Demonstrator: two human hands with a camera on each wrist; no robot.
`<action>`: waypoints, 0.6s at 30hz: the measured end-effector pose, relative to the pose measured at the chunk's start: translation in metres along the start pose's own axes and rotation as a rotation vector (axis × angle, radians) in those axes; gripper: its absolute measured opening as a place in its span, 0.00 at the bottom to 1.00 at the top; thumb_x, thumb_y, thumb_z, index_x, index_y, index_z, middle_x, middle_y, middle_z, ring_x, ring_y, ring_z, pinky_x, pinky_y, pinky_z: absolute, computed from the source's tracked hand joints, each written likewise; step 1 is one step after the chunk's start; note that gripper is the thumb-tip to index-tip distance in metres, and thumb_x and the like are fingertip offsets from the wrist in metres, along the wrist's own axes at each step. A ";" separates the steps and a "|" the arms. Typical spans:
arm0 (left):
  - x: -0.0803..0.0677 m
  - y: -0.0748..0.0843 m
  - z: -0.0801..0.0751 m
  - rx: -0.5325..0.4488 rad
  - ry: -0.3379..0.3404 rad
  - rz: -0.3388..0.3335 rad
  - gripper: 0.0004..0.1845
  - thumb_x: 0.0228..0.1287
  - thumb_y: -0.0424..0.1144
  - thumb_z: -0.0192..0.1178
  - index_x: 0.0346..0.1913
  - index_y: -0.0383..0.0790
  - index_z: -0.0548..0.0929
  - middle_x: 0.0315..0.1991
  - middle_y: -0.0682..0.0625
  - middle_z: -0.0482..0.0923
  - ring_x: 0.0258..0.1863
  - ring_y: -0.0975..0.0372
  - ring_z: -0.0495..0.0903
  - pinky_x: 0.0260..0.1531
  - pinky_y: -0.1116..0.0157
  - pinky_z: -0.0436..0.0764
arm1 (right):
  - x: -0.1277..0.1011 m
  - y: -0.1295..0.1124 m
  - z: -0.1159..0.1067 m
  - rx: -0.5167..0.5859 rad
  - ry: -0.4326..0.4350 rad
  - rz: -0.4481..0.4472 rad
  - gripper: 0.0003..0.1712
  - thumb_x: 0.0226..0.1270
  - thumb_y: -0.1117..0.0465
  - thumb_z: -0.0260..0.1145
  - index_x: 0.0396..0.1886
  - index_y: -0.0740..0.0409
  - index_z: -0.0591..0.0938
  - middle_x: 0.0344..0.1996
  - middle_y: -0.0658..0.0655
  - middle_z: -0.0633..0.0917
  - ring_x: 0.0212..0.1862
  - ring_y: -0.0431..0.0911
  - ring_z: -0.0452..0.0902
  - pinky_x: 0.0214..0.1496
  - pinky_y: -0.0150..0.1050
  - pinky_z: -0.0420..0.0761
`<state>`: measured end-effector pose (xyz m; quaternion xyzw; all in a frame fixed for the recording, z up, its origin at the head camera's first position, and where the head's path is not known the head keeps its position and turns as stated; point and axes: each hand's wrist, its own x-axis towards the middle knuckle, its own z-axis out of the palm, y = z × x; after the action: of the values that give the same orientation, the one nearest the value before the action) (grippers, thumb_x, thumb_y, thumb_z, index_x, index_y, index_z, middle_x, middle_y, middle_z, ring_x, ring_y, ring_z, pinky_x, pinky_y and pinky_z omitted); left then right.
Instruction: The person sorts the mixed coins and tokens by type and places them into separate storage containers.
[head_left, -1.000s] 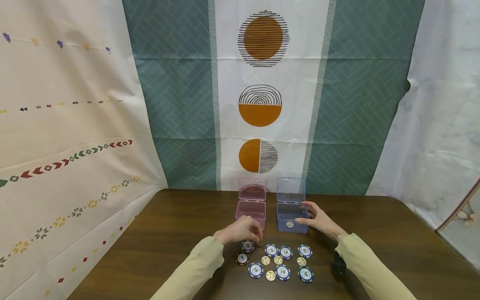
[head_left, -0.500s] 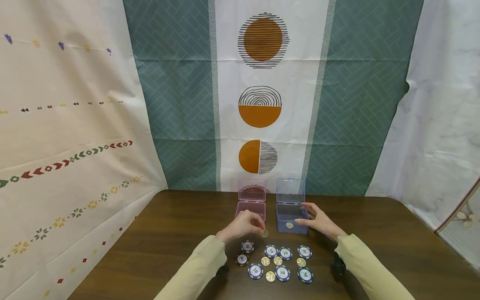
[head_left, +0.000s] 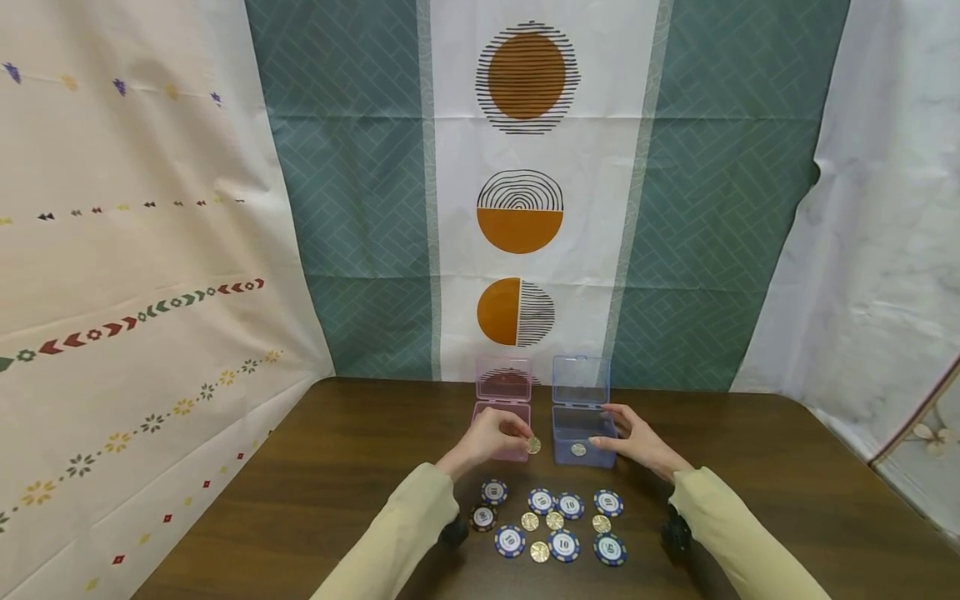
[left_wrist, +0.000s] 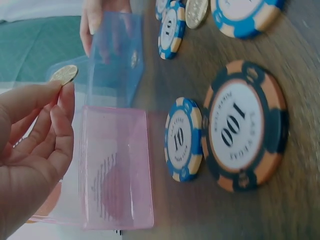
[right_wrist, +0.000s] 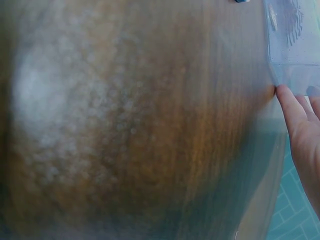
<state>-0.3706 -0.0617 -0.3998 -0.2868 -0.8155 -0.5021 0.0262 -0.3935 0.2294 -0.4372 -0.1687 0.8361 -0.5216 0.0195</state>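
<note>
Here the left hand (head_left: pixel 491 437) pinches a small gold coin (head_left: pixel 533 446) between the thumb and the forefinger, with the other fingers curled beside. The coin is round, thin and shiny, with a pattern too small to read. It is held in the air just left of the blue box (head_left: pixel 582 437), over the near right corner of the pink box (head_left: pixel 501 417). In the left wrist view the coin (left_wrist: pixel 63 74) stands out past the fingertips (left_wrist: pixel 52 88), tilted on its edge.

The blue box is of clear plastic, and its lid stands upright behind it. One gold coin (head_left: pixel 578 450) lies already inside, on the bottom. The right hand (head_left: pixel 637 440) rests against the right wall of this box with nearly straight fingers (right_wrist: pixel 290 107), and it grips nothing.

The pink box stands just left of the blue box, also with the lid raised. In front of the blue box, nearer to the person, poker chips (head_left: pixel 567 505) and more gold coins (head_left: pixel 555 521) lie flat on the brown table (head_left: pixel 750 467) in loose rows. Most chips are blue and white with the number 10; one dark chip (left_wrist: pixel 245 125) shows 100. Between the held coin and the blue box is only open air
</note>
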 end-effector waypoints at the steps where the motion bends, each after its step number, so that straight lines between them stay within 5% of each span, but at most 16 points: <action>1: 0.001 0.000 0.000 -0.007 0.008 -0.003 0.04 0.48 0.26 0.66 0.29 0.33 0.84 0.24 0.51 0.80 0.23 0.65 0.78 0.29 0.69 0.76 | 0.000 0.000 0.000 -0.002 0.000 0.001 0.44 0.54 0.53 0.69 0.65 0.61 0.56 0.63 0.68 0.57 0.65 0.64 0.44 0.59 0.59 0.53; 12: 0.006 -0.001 -0.001 -0.179 0.076 -0.100 0.06 0.50 0.22 0.62 0.33 0.24 0.81 0.27 0.41 0.80 0.25 0.57 0.79 0.30 0.62 0.79 | 0.000 0.001 0.001 -0.008 0.006 -0.003 0.45 0.54 0.53 0.69 0.65 0.61 0.55 0.63 0.68 0.57 0.64 0.64 0.45 0.59 0.58 0.53; 18: 0.010 0.000 0.002 -0.235 0.123 -0.157 0.07 0.48 0.24 0.65 0.33 0.26 0.82 0.27 0.44 0.81 0.25 0.60 0.79 0.29 0.63 0.79 | 0.001 0.002 0.001 -0.010 0.009 -0.005 0.45 0.54 0.52 0.69 0.65 0.61 0.55 0.63 0.68 0.58 0.64 0.64 0.46 0.59 0.58 0.53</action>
<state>-0.3784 -0.0552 -0.3972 -0.1919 -0.7681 -0.6109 0.0028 -0.3950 0.2296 -0.4394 -0.1687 0.8384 -0.5182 0.0138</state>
